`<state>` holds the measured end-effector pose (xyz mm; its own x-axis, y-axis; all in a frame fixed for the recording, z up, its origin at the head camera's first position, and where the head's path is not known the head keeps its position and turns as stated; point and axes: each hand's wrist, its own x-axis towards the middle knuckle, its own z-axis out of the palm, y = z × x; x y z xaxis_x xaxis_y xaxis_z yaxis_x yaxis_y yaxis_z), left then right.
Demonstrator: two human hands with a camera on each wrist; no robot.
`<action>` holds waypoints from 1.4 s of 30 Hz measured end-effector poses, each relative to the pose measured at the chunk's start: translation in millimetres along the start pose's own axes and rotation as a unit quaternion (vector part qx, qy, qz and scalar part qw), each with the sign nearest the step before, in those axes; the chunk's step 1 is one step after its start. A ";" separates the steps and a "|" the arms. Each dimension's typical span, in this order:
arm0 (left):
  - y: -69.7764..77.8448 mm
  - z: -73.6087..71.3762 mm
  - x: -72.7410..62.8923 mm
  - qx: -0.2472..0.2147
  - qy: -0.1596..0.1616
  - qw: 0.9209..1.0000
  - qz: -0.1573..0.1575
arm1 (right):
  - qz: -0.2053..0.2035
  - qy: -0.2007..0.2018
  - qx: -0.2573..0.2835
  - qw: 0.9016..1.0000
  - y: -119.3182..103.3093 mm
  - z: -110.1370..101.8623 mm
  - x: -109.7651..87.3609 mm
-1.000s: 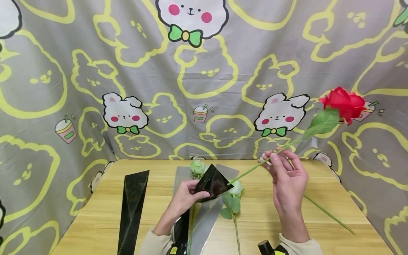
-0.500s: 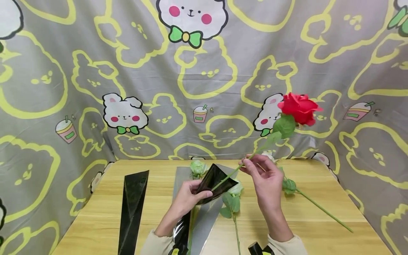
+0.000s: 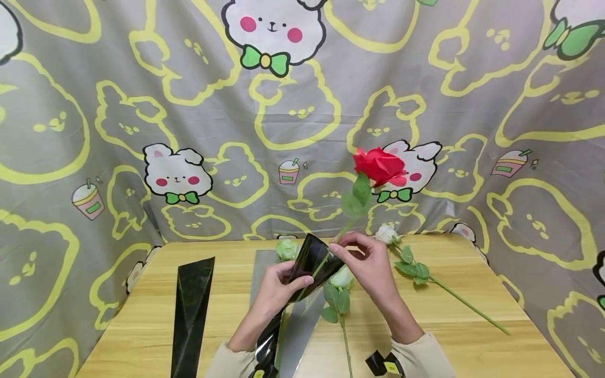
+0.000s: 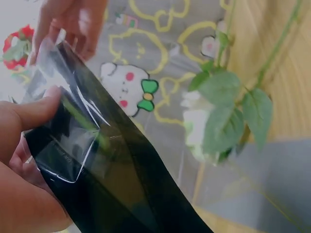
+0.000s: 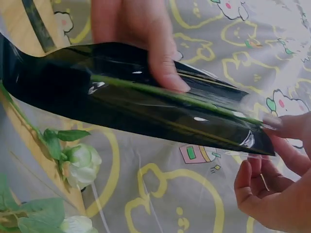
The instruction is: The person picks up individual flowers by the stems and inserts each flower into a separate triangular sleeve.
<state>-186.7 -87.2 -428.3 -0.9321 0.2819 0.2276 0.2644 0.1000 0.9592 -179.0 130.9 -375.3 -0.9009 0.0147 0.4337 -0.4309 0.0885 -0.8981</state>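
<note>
My left hand [image 3: 279, 289] grips a black, glossy flower sleeve [image 3: 314, 265], thumb on its front and fingers behind. The sleeve tapers down toward the table, its wide mouth tilted up to the right. A red artificial rose [image 3: 380, 167] stands above the mouth, its green stem running down inside the sleeve. Through the clear front, the stem [image 5: 160, 94] shows in the right wrist view. My right hand [image 3: 368, 262] pinches this stem right at the sleeve's edge, thumb against fingertips. The lower end of the stem is hidden in the dark part.
Another black sleeve [image 3: 193, 310] lies on the left of the wooden table. Under my hands lie a grey sheet [image 3: 302, 336], a pale green rose [image 3: 286, 250] and another pale rose [image 3: 341, 277]. A white rose [image 3: 387, 234] lies at the right. A patterned curtain [image 3: 302, 131] hangs behind.
My right hand has moved left and down, carrying the red rose, whose stem has slid deeper into the sleeve. My left hand keeps its hold. The head view has turned slightly.
</note>
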 end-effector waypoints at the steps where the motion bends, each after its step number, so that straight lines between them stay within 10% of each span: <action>1: 1.1 0.8 0.3 -0.003 0.003 1.000 -0.001 | 0.001 -0.009 -0.006 1.000 -0.6 -0.3 0.1; 15: 5.3 1.9 -4.8 -0.019 0.017 0.999 -0.026 | 0.056 0.004 0.121 0.991 -18.7 -20.2 19.8; 31: 31.1 3.7 4.2 -0.005 0.000 1.000 0.023 | 0.036 -0.061 -0.045 0.996 -33.4 -12.7 25.6; 42: 39.3 11.9 5.0 -0.033 0.011 0.999 0.015 | 0.049 -0.204 -0.084 0.974 -44.5 -25.7 35.8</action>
<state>-178.0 -70.5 -391.4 -0.9292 0.2628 0.2598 0.2766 0.0283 0.9606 -190.7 153.0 -318.0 -0.8978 -0.3628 0.2495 -0.3575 0.2697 -0.8941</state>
